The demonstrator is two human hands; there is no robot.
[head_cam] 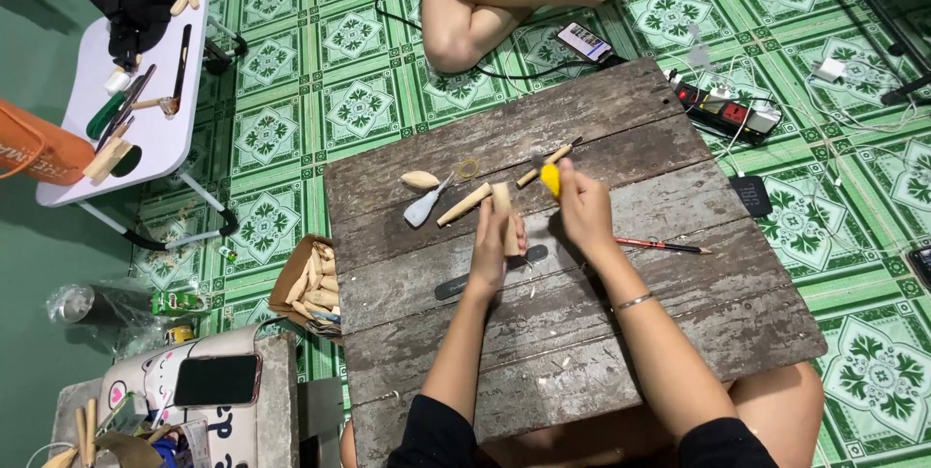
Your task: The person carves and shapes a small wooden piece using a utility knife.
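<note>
Head camera looks down on a weathered plank board [582,332]. Left hand [490,245] wraps around a pale wooden stick [503,211], whose top juts above the fist. Right hand [585,204] grips a yellow-handled tool [550,178] just right of that stick. A red pencil [662,246] lies right of this hand.

Location: home floor workspace for wood carving. Indicators: green patterned floor tiles [291,129], low plank worktop [582,332] with shavings, box of wooden blanks [315,284], folding side table [155,129] with tools.
</note>
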